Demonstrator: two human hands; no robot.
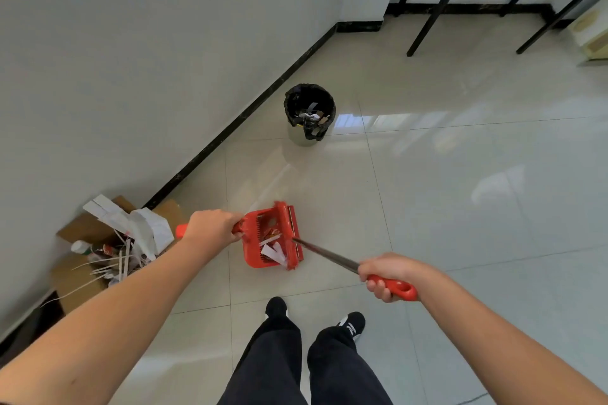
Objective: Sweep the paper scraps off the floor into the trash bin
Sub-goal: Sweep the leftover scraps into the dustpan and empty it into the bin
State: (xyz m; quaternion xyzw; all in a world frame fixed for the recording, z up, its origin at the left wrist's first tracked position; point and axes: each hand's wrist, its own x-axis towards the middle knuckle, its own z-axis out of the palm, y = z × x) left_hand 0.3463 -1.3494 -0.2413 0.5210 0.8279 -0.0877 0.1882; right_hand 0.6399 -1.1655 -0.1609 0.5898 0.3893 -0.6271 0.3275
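Gripping, left hand point(210, 227): grip wrapped tight around the red dustpan handle point(181, 229), handle end poking out behind the knuckles.
Gripping, right hand point(386, 274): grip closed around the red broom handle point(396, 288), metal shaft running up and leftward from the fist.
Dustpan point(263, 240): just ahead of the left grip, red, mouth facing the broom.
Broom head point(288, 237): at the shaft's far end, red bristles lying across the dustpan mouth.
Paper scraps point(273, 251): white strips inside the pan, touching the bristles.
Floor point(460, 191): glossy pale tiles under everything.
Trash bin point(309, 113): well beyond both grips, near the wall, lined with a black bag, some scraps already inside.
Cardboard box point(85, 260): left of the left grip, against the wall, heaped with papers and sticks.
Shoes point(352, 324): below the grips, dark, under dark trousers.
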